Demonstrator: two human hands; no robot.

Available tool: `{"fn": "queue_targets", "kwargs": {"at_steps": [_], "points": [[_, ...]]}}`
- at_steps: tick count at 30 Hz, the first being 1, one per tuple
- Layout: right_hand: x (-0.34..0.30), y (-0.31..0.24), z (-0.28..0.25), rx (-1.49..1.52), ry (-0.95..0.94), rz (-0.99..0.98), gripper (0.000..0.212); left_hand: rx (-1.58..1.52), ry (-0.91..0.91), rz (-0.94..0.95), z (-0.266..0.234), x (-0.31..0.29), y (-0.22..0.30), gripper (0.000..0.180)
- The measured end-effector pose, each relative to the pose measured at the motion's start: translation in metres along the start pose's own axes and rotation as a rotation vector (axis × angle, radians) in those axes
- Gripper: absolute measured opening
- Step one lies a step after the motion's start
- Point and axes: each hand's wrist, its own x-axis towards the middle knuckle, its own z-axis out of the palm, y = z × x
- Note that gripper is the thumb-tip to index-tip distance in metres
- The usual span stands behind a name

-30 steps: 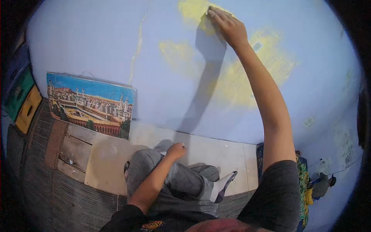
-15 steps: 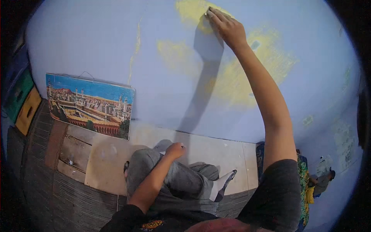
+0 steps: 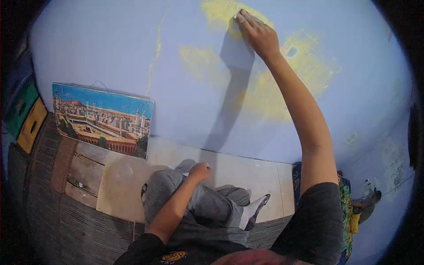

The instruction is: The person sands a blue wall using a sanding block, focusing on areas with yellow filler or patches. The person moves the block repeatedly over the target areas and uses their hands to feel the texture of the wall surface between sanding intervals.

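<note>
My right hand (image 3: 259, 35) reaches up to the pale blue wall (image 3: 110, 48), its fingers pressed together against a yellow patch (image 3: 216, 13). Between the fingertips shows the edge of a small whitish piece (image 3: 236, 15); its kind is too small to tell. A larger yellow patch (image 3: 274, 92) spreads below and to the right of this hand, with a small grey spot in it. Near my bent knee, my left hand (image 3: 200, 172) is curled closed over my grey trousers (image 3: 198, 207). A tiny light spot shows at its thumb, but what it holds, if anything, is hidden.
A picture of a city and a large courtyard (image 3: 104, 121) leans at the wall's lower left. Green and yellow drawers (image 3: 32, 126) stand at far left. Pale boards (image 3: 121, 185) and dark slatted flooring (image 3: 92, 225) lie below. Patterned cloth (image 3: 346, 216) is at right.
My right hand has shifted very slightly on the yellow patch, and its forearm has moved a little left. My left hand stays in place.
</note>
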Motion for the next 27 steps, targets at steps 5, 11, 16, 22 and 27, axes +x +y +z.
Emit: {"fn": "queue_targets", "kwargs": {"at_steps": [5, 11, 16, 22, 27], "points": [[0.006, 0.0, 0.0, -0.054, 0.018, -0.166, 0.039, 0.042, 0.041, 0.033, 0.006, 0.007, -0.013, 0.033], [0.005, 0.005, -0.001, -0.017, -0.003, 0.005, 0.046, 0.005, 0.058, 0.033, 0.009, 0.008, -0.016, 0.035], [0.004, 0.0, 0.001, 0.017, 0.035, -0.105, 0.045, 0.051, 0.016, 0.057, 0.005, 0.008, -0.019, 0.034], [0.0, 0.011, -0.005, -0.024, -0.054, 0.003, 0.043, -0.004, -0.049, -0.045, -0.001, -0.001, -0.001, 0.035], [-0.017, -0.012, 0.003, 0.086, -0.073, -0.119, 0.041, 0.058, 0.01, -0.038, 0.0, -0.001, -0.001, 0.035]]}}
